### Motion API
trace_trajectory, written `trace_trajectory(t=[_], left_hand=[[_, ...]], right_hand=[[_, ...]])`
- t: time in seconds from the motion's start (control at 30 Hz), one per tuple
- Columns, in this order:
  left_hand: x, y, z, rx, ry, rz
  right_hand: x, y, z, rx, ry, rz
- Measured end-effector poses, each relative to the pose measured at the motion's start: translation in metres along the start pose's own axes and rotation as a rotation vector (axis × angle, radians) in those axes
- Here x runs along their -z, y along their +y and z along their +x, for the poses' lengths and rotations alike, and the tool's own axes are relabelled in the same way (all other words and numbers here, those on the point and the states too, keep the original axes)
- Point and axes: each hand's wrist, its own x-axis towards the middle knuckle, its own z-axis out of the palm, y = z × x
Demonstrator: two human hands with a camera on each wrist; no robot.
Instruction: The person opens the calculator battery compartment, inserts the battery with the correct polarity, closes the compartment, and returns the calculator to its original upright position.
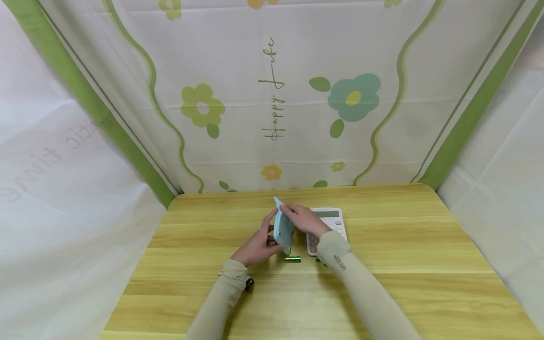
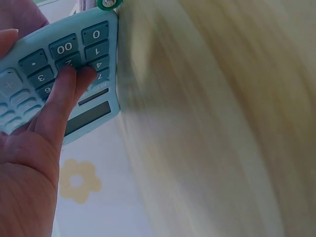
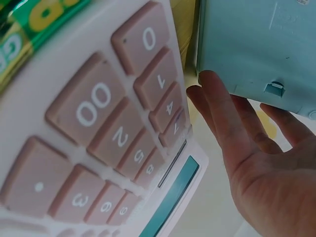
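Note:
A light-blue calculator (image 1: pixel 284 231) stands tilted on its side, its keys facing left and its back facing right. My left hand (image 1: pixel 257 245) grips it near the lower edge, thumb on the back. In the left wrist view, two fingers (image 2: pixel 64 96) lie across the number keys. My right hand (image 1: pixel 303 218) holds its upper far edge; in the right wrist view the fingertips (image 3: pixel 210 81) meet the edge of the blue back (image 3: pixel 242 49), near a small latch slot (image 3: pixel 275 89). A green-and-gold battery (image 1: pixel 292 259) lies just below the calculator.
A white calculator (image 1: pixel 342 215) with pinkish keys lies flat under my right forearm. Another green-and-gold battery (image 3: pixel 54 15) sits by its near edge, partly hidden by the sleeve in the head view. A flowered curtain (image 1: pixel 272 156) borders the wooden table (image 1: pixel 204 226).

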Motion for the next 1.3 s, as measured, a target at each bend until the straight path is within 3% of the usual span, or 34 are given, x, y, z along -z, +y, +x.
trace_trajectory(t=[0.53, 0.87, 1.03, 1.3], left_hand=[[0.0009, -0.0026, -0.0013, 0.019, -0.009, -0.117], [0.0027, -0.0063, -0.0037, 0.036, 0.029, -0.100], [0.0044, -0.0078, -0.0047, 0.040, 0.078, -0.055], [0.0048, -0.0071, -0.0065, 0.082, 0.149, 0.109]], right_hand=[[0.0007, 0.0022, -0.0003, 0.018, -0.014, -0.024], [0.0016, 0.0055, -0.0014, 0.023, -0.011, -0.065], [0.0023, 0.0073, -0.0030, 0.003, -0.009, -0.082], [0.0042, 0.0070, -0.0055, 0.013, -0.009, -0.150]])
